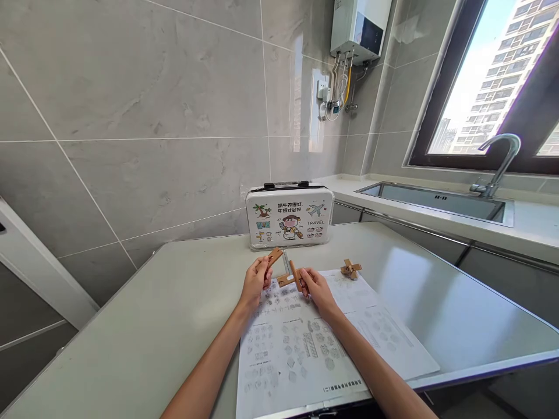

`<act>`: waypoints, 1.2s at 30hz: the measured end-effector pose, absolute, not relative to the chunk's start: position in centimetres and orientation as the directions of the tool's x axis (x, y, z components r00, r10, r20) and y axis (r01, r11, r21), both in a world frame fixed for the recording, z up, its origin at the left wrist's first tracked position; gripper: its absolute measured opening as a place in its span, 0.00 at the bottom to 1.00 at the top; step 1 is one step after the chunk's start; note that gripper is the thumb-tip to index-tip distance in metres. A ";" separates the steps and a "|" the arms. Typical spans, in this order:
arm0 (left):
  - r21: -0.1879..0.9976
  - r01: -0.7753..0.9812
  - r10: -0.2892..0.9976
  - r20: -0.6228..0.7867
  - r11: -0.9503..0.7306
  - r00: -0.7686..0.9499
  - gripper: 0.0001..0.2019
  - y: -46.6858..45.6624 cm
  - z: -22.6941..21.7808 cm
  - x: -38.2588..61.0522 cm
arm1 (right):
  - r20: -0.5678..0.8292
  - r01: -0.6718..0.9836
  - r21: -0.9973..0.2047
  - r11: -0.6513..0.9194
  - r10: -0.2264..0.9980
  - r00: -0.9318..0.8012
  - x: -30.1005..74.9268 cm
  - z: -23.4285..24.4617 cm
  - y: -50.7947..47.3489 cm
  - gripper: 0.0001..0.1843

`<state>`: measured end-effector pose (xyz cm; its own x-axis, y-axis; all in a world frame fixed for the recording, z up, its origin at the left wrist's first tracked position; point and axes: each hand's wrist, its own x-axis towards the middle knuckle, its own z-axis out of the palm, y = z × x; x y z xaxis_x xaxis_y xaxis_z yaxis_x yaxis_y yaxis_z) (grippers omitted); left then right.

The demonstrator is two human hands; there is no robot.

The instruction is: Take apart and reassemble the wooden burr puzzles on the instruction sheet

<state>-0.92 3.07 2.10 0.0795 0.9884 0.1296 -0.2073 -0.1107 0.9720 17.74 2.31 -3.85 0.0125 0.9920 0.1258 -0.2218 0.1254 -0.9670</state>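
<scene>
Left hand: my left hand pinches one flat brown wood-look strip, raised
Right hand: my right hand grips two crossed brown wood-look pieces, just beside the strip; how they fit, can't tell
Cluster: small brown crossed-piece cluster at far edge of white printed sheets
Case: white cartoon-print case with black handle, upright behind

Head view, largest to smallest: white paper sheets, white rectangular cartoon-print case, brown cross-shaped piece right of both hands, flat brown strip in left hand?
1. White paper sheets
2. White case
3. Unsure: brown cross-shaped piece, flat brown strip; similar, left hand partly hides strip.
</scene>
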 end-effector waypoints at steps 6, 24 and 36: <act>0.964 -0.261 0.991 0.086 -0.058 0.098 0.25 3.3 1.9 -1.1 | 0.052 -0.323 -0.946 0.024 0.995 -0.080 17.8 -4.0 2.5 0.30; 0.973 -0.212 0.941 -0.011 0.087 0.340 0.25 3.2 1.8 -1.2 | 0.055 -0.314 -0.948 -0.057 0.940 -0.337 17.5 -2.3 0.9 0.29; 0.982 -0.161 0.943 -0.035 0.093 0.332 0.25 3.3 1.4 -1.3 | 0.104 -0.260 -0.965 0.016 0.939 -0.327 17.3 -2.5 0.7 0.28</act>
<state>-1.25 3.30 1.43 0.3320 0.9426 -0.0347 -0.1615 0.0930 0.9825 17.28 0.69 -2.49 -0.3271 0.9393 0.1038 -0.2601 0.0162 -0.9655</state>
